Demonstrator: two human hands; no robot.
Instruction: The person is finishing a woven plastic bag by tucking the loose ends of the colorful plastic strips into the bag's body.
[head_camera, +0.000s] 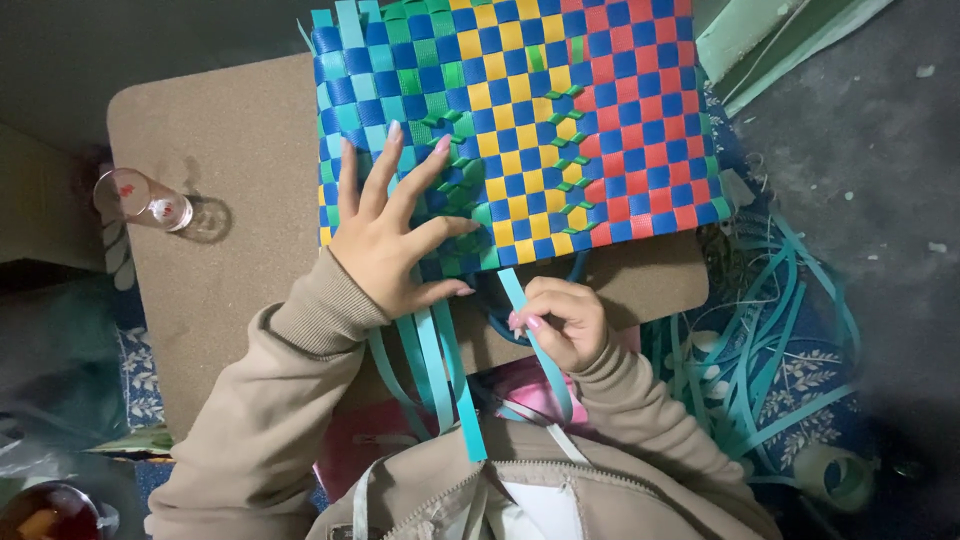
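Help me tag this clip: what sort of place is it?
Probably a home craft spot for weaving: a checkered woven plastic-strap panel lies on a brown board table, and loose teal strap offcuts litter the patterned blue floor mat.

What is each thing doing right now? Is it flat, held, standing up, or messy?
Woven mat: part-woven, lying flat on the board, loose ends hanging off.
Left hand: open, fingers spread, pressing on the mat.
Right hand: shut, pinching one teal strip.
Loose teal strips: unwoven, hanging toward the lap.
Brown board: flat, under the mat.
Small glass: lying on its side.
Strip scraps: tangled on the floor.
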